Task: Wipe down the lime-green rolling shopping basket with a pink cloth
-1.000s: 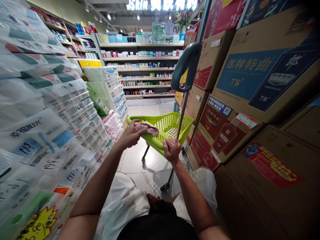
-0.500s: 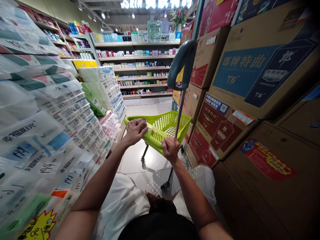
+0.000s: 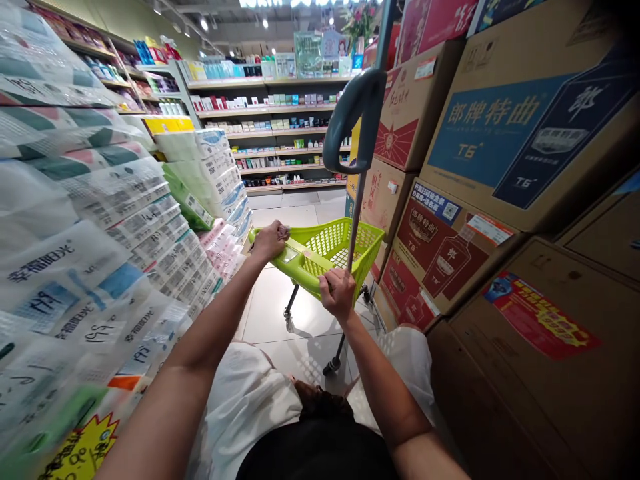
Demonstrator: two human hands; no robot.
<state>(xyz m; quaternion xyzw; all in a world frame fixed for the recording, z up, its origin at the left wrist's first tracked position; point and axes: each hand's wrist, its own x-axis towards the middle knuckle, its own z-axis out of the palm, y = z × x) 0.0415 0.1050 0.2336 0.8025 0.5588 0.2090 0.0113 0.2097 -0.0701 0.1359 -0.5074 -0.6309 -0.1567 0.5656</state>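
A lime-green shopping cart [image 3: 329, 275] with a perforated basket stands in front of me. My left hand [image 3: 270, 241] is at the near left corner of its rim, fingers curled. A small pinkish-grey patch shows by those fingertips; whether it is a held thing or the fingers themselves is unclear. My right hand [image 3: 339, 293] is closed on the basket's near edge, beside the grey pole [image 3: 357, 220]. Atop that pole is a dark blue-grey loop handle [image 3: 367, 127]. Castered legs [image 3: 332, 367] reach the floor below.
Stacked packs of tissue paper [image 3: 145, 200] line my left side. At the right rise piled cardboard cartons [image 3: 460, 260]. Shelves of small boxed goods [image 3: 280, 127] stand across the far end. Pale floor tiles [image 3: 295, 210] lie between.
My left hand has shifted a little up and left along the rim, and its fingers have curled in. The right hand keeps its grip; the view has tilted slightly downward.
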